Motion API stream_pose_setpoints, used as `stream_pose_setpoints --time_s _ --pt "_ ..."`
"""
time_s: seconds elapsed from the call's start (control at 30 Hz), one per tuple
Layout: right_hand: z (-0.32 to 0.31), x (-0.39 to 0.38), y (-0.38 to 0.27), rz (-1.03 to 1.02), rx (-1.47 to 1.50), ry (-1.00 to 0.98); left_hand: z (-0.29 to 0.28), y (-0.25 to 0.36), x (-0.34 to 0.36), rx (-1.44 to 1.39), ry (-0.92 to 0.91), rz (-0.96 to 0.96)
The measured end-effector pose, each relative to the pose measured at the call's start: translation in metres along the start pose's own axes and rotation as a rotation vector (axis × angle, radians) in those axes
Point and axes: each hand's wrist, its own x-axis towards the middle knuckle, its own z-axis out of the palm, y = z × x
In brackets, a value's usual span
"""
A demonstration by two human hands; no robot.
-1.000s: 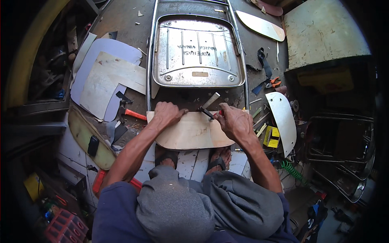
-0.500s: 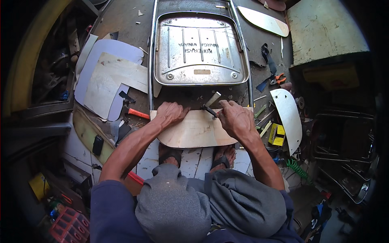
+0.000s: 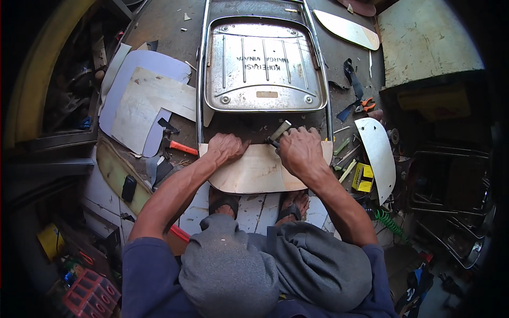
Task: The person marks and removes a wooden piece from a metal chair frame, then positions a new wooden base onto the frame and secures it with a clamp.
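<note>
A pale, curved plywood panel [image 3: 254, 172] with a rounded near edge lies across the near ends of a chair's metal tubes. My left hand [image 3: 227, 147] is closed over the panel's far edge, left of the middle; its fingertips are mostly hidden. On the right, my right hand [image 3: 301, 153] is closed round a dark tool [image 3: 273, 142] at the panel's far edge. A pale, wedge-like piece [image 3: 281, 129] sticks up beside the tool; whether it is part of it I cannot tell. Beyond both hands, the metal chair seat [image 3: 265, 69] lies underside up.
A red-handled tool [image 3: 183, 147] and pale cut sheets [image 3: 151, 100] lie to the left. To the right are orange-handled pliers [image 3: 366, 105], a white curved panel [image 3: 377, 153], a yellow box [image 3: 363, 177] and a green coil [image 3: 388, 221]. My sandalled feet [image 3: 291, 204] stand below the panel.
My right hand has shifted left and slightly away from me, and now covers more of the dark tool. My left hand keeps its place on the panel. The view has moved slightly.
</note>
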Motion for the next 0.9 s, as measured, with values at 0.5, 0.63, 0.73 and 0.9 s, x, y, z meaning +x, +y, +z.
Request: stream_pose_setpoints --time_s 0.5,0.63,0.73,0.9 --pt "-0.056 0.025 -0.037 -0.569 -0.55 0.057 0.01 -0.005 0.001 0.012 0.058 0.116" --pt "0.001 0.045 -0.027 -0.597 -0.855 -0.291 0.02 -0.01 0.006 -0.03 0.146 0.109" --pt "0.016 0.053 -0.016 -0.584 -0.69 -0.381 0.027 -0.011 0.006 -0.052 0.203 0.12" --pt "0.022 0.073 -0.015 -0.573 -0.52 -0.491 0.026 -0.013 0.002 -0.067 0.274 0.186"
